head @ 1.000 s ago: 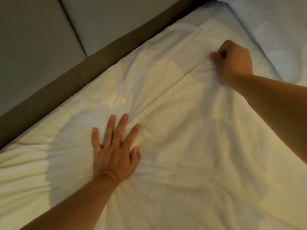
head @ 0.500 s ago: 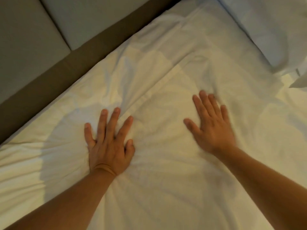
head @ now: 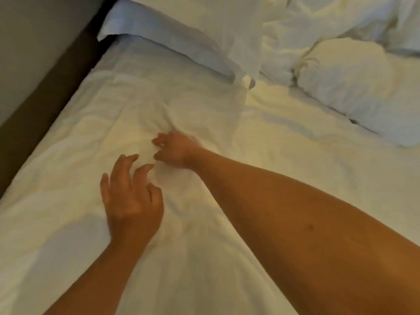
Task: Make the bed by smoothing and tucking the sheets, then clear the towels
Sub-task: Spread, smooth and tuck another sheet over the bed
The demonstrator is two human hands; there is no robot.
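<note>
Right hand [head: 175,148] moved beside left hand [head: 129,196]; both hands loosely curled, fingertips touching sheet [head: 181,258]

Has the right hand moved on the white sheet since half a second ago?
Yes. The right hand was well apart from the left hand; now it lies close beside it on the white sheet, fingers curling.
</note>
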